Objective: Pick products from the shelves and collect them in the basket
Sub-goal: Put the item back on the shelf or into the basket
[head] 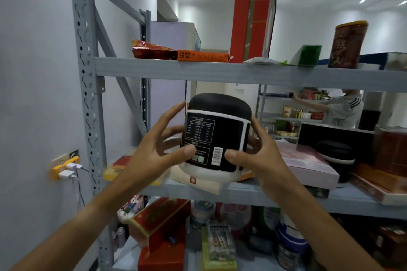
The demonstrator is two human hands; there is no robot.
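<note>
At the far left, a yellow wall socket block (pixel 63 167) with white plugs hangs beside the grey perforated steel shelf upright (pixel 84 77). Moving in, the left hand (pixel 154 149) is spread wide against the left flank of a black cylindrical canister with a domed black lid, white base and printed label (pixel 217 136); its fingers reach round the far side while the thumb presses the label face near the bottom. The canister stands nearly upright, its long axis vertical with a slight lean, at the front edge of the grey middle shelf board (pixel 242 191) — whether its base rests on the cream flat packet (pixel 198 181) below or is just lifted clear, I cannot tell. The right hand (pixel 257 158) mirrors the left, thumb beside the barcode, fingers wrapped round the right side. So the canister sits squarely between both palms, gripped by both, neither hand nearer. Farther right lie a pale pink flat box (pixel 308 165) and a second black canister (pixel 334 158). No basket is in view — the carry must bring the canister back towards the body and down.
</note>
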